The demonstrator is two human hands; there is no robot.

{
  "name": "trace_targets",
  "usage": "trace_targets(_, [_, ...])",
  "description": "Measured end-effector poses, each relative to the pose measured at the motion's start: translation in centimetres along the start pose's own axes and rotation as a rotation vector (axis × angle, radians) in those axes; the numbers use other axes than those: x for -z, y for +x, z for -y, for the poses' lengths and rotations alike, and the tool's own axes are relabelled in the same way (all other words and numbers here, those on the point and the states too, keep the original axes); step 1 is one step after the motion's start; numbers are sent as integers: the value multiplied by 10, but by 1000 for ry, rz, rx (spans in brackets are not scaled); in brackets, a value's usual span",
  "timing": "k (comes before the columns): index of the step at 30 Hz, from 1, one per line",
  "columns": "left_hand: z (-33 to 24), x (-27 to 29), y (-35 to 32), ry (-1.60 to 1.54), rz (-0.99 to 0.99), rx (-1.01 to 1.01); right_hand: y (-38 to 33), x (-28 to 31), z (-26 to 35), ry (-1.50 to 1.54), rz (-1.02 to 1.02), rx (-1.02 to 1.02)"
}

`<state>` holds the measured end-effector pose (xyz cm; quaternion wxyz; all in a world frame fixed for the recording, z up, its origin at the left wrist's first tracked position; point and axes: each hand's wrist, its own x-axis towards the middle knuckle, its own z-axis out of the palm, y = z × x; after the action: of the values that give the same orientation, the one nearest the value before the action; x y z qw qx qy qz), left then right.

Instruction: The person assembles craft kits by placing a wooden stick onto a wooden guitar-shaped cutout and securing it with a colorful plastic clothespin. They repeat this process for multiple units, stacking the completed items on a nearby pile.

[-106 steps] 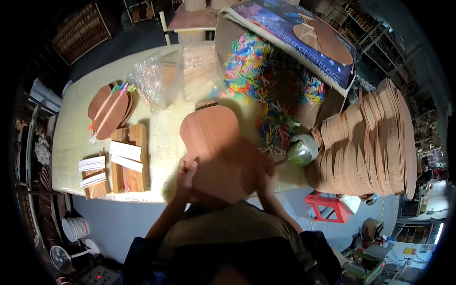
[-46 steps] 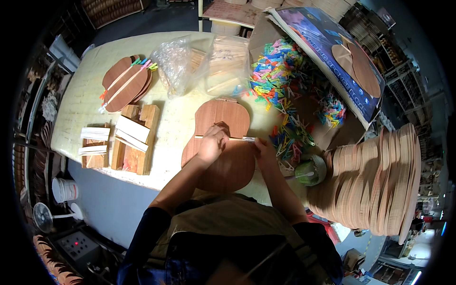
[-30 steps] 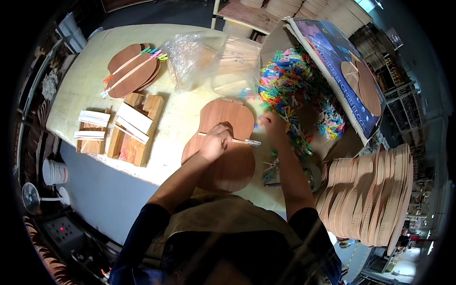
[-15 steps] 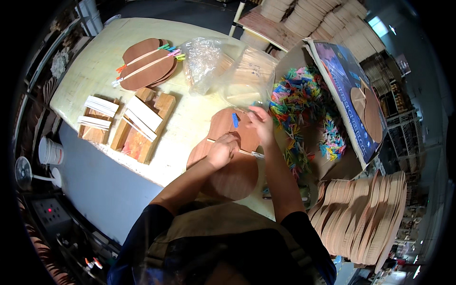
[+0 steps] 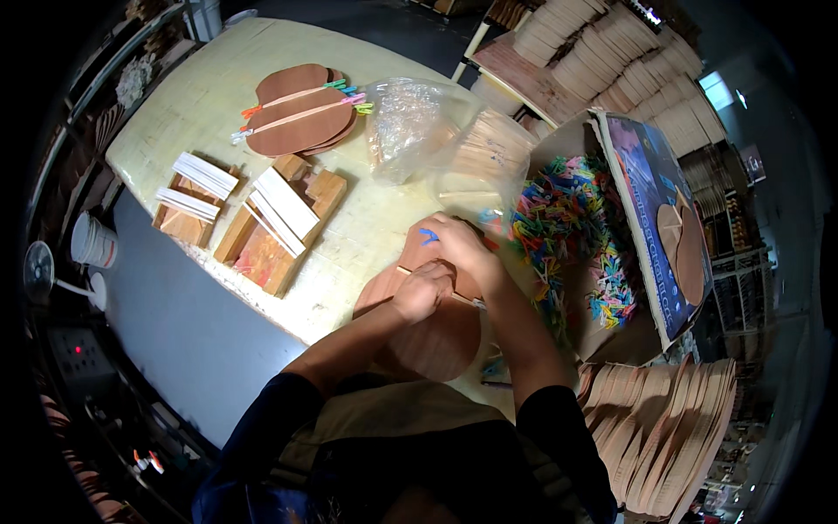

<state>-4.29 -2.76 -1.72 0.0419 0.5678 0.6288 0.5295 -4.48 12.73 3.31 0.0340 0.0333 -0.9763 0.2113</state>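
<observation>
A thin guitar-shaped wooden board [image 5: 429, 348] lies in front of me on the table. Across its waist runs a narrow wooden strip [image 5: 403, 270], with a pale clip [image 5: 470, 301] near its right end. My left hand [image 5: 424, 292] is closed, its bent fingers pressing the strip's middle against the board and covering that part. Just beyond it, over the board's narrower end, my right hand [image 5: 461, 245] has its fingers closed at a small blue clothespin [image 5: 428, 236], which they partly cover.
At the right, a cardboard box [image 5: 653, 218] holds many coloured clothespins [image 5: 567, 210]. Clear plastic bags of wooden strips [image 5: 493, 144] lie beyond the board. Clipped boards [image 5: 301, 127] and wooden holders with pale strips [image 5: 284, 210] sit on the left. Stacked wooden pieces [image 5: 659, 428] stand at my right.
My right hand has come left and down from beside the box, closing at the blue clothespin, which has turned. My left hand still presses the strip. The view has shifted slightly.
</observation>
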Motion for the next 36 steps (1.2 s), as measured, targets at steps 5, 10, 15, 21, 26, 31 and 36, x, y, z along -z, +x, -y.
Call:
trace_targets(5, [5, -4, -6, 21, 12, 25, 13, -9, 23, 114, 45, -28])
trace_targets(10, [10, -13, -11, 32, -11, 52, 37, -61, 25, 858, 26, -498])
trace_targets(15, [8, -11, -10, 12, 2, 82, 54, -82, 23, 804, 139, -565])
trace_targets(21, [13, -14, -12, -38, -12, 73, 58, -68, 35, 682, 481, -551])
trace_targets(26, [2, -8, -9, -70, 18, 125, 42, -54, 28, 837, 500, -537])
trace_targets(31, [5, -4, -4, 47, 15, -26, -45, -20, 8, 842, -440, -456])
trace_targets(36, [-6, 8, 2, 156, 189, -119, -173, -13, -3, 856, -872, -1133])
